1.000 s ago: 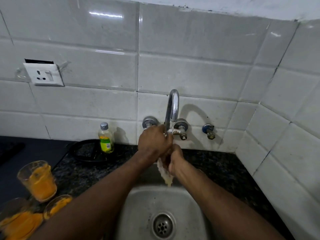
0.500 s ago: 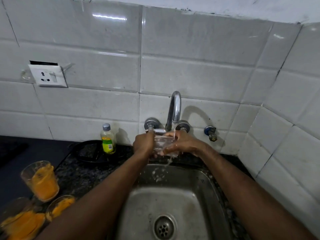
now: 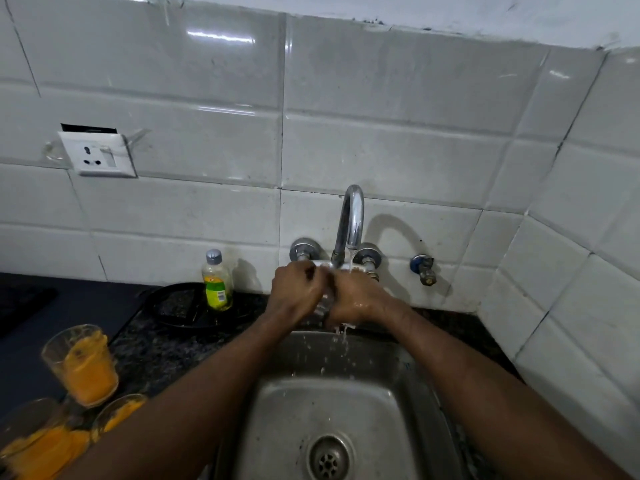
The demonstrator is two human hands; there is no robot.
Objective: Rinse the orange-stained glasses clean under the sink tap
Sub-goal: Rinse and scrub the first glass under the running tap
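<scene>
Glass — clear, under the running tap. Left hand and right hand — fingers curled round it from either side.

We are drawing our hands in tight under the tap now. Half a second back the glass was lying in plain sight between them; now we are covering nearly all of it, leaving only a thin sliver showing. Our left hand is curling over it from the tap's left side, and our right hand is wrapping in from directly beneath the spout. The water is no longer landing on the glass: it is hitting the back of our right hand and running off below it. The cloudy spill we were tipping out beneath the tap a second ago is no longer pouring.
</scene>
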